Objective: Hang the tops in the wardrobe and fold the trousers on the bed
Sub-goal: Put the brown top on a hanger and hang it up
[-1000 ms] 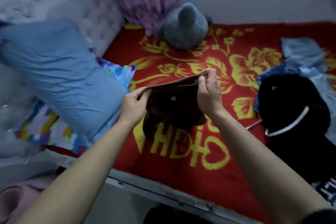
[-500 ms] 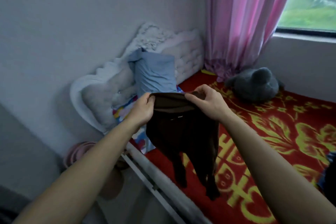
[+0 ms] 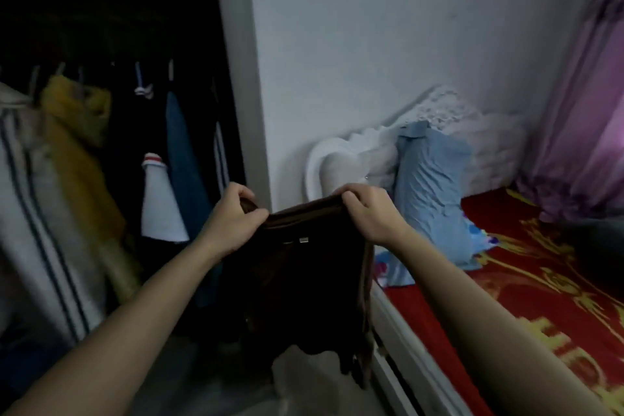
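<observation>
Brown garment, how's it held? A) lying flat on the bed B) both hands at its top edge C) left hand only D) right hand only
B: the left hand and right hand each grip the top edge, and the brown garment hangs below them.

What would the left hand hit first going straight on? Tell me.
The left hand, gripping the dark brown trousers, points forward and rightward; it would probably meet the grey wardrobe side post first, or the white wall beside it. Depth is unclear.

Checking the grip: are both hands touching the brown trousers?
Touching. The head view shows the left hand and the right hand each pinching the top edge of the brown trousers.
</observation>
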{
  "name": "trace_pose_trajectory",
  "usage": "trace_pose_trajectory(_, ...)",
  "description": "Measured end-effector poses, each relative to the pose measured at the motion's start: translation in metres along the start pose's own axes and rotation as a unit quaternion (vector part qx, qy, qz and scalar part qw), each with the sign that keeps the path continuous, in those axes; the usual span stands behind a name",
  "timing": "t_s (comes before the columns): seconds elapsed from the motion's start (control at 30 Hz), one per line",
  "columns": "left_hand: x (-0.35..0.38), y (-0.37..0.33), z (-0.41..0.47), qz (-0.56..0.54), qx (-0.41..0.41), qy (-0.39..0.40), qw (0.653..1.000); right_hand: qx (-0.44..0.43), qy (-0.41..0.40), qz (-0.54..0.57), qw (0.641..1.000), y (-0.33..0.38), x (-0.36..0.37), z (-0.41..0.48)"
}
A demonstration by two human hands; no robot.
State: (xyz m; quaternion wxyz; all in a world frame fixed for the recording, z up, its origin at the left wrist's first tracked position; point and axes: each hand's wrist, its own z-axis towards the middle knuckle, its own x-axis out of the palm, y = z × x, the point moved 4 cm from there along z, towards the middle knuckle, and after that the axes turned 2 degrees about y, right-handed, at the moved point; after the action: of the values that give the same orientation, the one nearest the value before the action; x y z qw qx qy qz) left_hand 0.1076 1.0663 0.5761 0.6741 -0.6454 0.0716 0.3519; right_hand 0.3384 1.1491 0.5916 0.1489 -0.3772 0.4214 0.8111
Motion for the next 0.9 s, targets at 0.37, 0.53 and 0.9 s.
trace_pose_trajectory(0.37, -0.236, 0.137, -0.026, -0.005, -0.092, -0.242, 0.966, -0.083, 0.029, 0.101, 0.991, 0.189, 0.185, 0.106)
trace_pose_trajectory(0.53, -0.292, 0.185, -0.005, 0.075, -0.096, -0.271, 0.955, -0.128, 0.072, 0.134, 0.980, 0.231, 0.254, 0.146)
trace_pose_trajectory(0.9, -0.444, 0.194, 0.063, 0.176, 0.051, -0.414, 0.892, -0.122, 0.101, 0.235, 0.959, 0.346, 0.328, 0.273)
